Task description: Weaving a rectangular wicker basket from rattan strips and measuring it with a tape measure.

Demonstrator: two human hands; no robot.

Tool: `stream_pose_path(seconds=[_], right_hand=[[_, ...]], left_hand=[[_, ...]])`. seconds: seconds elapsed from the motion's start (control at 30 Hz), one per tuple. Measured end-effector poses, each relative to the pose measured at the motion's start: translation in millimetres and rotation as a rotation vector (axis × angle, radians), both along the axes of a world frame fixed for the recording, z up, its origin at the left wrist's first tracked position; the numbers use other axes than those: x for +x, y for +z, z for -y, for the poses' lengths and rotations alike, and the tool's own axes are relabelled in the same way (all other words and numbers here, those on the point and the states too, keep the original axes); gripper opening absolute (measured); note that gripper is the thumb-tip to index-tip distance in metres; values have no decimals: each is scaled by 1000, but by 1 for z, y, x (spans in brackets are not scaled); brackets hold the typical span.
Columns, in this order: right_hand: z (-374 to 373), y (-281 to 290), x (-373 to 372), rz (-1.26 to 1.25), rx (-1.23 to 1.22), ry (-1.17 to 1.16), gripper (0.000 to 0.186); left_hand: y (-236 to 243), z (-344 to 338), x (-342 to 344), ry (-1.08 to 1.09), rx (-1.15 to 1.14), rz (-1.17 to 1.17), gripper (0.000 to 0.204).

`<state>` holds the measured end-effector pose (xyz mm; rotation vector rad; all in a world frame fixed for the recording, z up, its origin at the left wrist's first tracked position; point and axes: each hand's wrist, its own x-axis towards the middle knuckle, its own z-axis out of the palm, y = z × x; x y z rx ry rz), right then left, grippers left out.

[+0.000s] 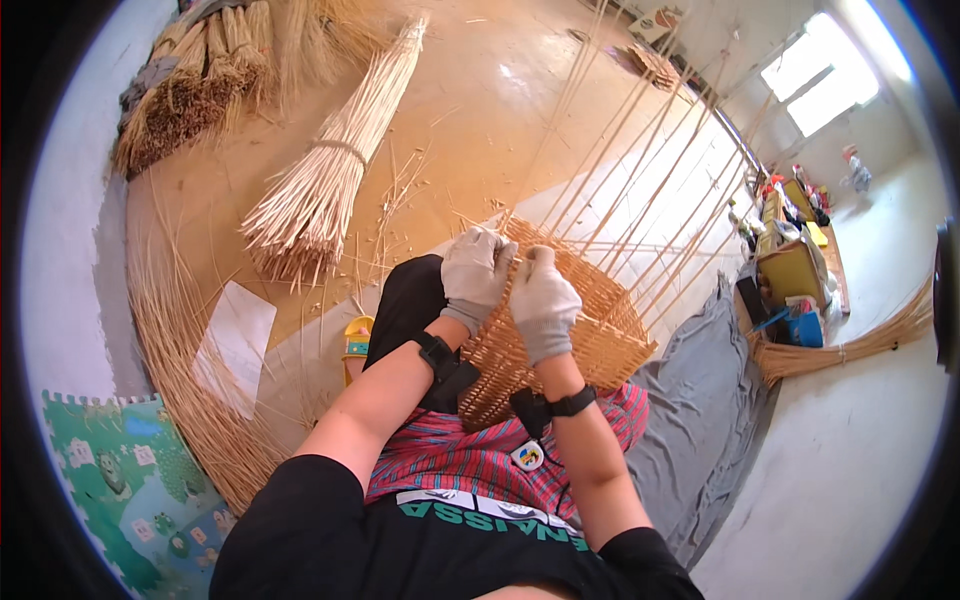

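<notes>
A partly woven wicker basket (598,292) rests tilted across my lap, its long loose stakes (660,140) fanning up and away to the right. Both my hands wear pale work gloves and meet at the basket's far edge. My left hand (477,272) has its fingers curled closed on the weave at the left corner. Just to its right, my right hand (544,302) is closed too, thumb and fingers pinched against the rim. Any thin strand between the fingertips is too small to make out. Dark straps with small boxes circle both wrists.
A tied bundle of pale canes (335,160) lies ahead on the floor, with darker straw bundles (200,80) behind it. Long loose canes (180,340) curve along my left. Grey cloth (690,410) spreads to my right, near another cane bundle (850,345) and a cluttered shelf (795,270).
</notes>
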<state>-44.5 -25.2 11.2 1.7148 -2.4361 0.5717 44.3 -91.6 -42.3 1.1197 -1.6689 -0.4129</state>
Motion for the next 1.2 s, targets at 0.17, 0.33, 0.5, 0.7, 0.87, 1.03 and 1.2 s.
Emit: stream_pose_path(seconds=[0.17,0.33,0.5,0.7,0.87,1.03,1.2], right_hand=[[2,15,4,14,11,-84,28],[21,13,-17,81,237,-9,45],[76,61,-46,450,-390,161,41],[-1,49,-40,933,-325,-113,14],[-27,-9,-50,1147,-446,-95,19],[5,-22,-56,1088,-521,-7,16],[27,-21,-47,901,-725,139,15]], left_hand=[[1,2,1,-24,-12,-9,18],[0,1,1,-30,-37,-11,16],[7,-4,3,-44,-96,-74,16],[-3,4,8,-131,-103,-57,16],[0,5,12,-190,-74,-69,15],[25,2,5,-199,95,-50,13],[26,6,4,-173,150,199,13]])
